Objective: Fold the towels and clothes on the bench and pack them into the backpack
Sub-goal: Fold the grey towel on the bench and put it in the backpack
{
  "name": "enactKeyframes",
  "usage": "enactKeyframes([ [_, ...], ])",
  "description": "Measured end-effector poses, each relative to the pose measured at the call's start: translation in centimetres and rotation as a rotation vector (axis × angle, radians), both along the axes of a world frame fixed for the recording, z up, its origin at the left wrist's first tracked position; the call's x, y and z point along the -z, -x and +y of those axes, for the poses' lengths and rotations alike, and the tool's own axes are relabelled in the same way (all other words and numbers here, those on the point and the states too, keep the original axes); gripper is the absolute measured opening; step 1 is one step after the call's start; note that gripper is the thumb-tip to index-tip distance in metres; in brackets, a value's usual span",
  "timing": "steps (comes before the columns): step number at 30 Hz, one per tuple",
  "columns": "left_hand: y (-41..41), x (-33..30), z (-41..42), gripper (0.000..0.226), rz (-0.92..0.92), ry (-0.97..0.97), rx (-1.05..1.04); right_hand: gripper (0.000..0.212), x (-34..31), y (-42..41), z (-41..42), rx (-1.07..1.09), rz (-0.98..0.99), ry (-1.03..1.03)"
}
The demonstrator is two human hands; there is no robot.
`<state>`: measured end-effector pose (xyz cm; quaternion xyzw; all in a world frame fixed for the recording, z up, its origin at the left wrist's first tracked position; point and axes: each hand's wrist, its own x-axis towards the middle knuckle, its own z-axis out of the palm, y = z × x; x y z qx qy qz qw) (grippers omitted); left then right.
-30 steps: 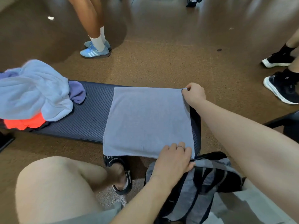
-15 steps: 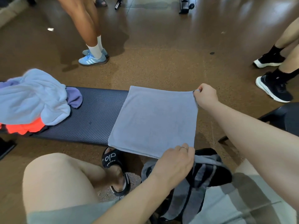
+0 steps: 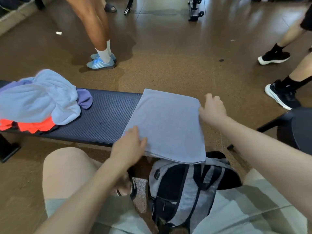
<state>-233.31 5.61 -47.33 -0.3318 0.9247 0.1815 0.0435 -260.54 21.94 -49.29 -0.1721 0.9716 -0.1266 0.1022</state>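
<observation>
towel [image 3: 167, 125] folded, on surface [image 3: 101, 119] end, overhanging backpack [image 3: 187, 184] | left hand [image 3: 130, 146] flat on near-left corner, right hand [image 3: 212, 108] fingers loosely curled at right edge | advice: align edges, press crease before next fold

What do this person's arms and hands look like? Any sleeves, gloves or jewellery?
Both forearms are bare as far as the picture shows, with no sleeve, watch or wristband in sight. The left hand and right hand wear no gloves. The picture is too blurred to tell whether there is a ring on either hand. Lower down the person wears pale grey-green shorts.
</observation>
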Motion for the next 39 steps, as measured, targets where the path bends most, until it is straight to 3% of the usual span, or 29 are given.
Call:
enactKeyframes([
  [3,-1.1,1.1,-4.6,0.048,-0.076,-0.138,-0.303,0.038,0.7,-6.3,-0.6,-0.243,0.04,0.162],
  [6,-2.4,2.7,-6.0,0.059,-0.109,-0.298,-0.45,0.022,1.4,-13.0,-0.7,-0.489,-0.002,0.334],
  [10,-3.1,4.1,-5.0,0.031,0.253,-0.793,-0.679,0.017,2.5,-18.9,-2.4,-0.716,0.081,0.277],
  [13,-3.6,4.3,-4.2,0.022,0.4,-0.773,-0.744,0.027,3.1,-20.7,-4.0,-0.814,0.205,0.159],
  [16,-3.7,3.9,-3.6,0.014,0.456,-0.825,-0.749,0.037,3.6,-20.7,-5.1,-0.777,0.301,0.077],
  [28,-3.9,3.5,-3.7,0.007,0.474,-0.864,-0.707,0.043,3.1,-20.8,-6.1,-0.749,0.339,-0.046],
  [35,-3.6,3.1,-3.9,0.014,0.491,-0.979,-0.725,0.027,2.8,-20.8,-6.0,-0.834,0.478,0.085],
  [39,-3.8,3.4,-4.0,0.008,0.491,-0.97,-0.718,0.027,3.0,-20.6,-5.7,-0.892,0.538,0.055],
])
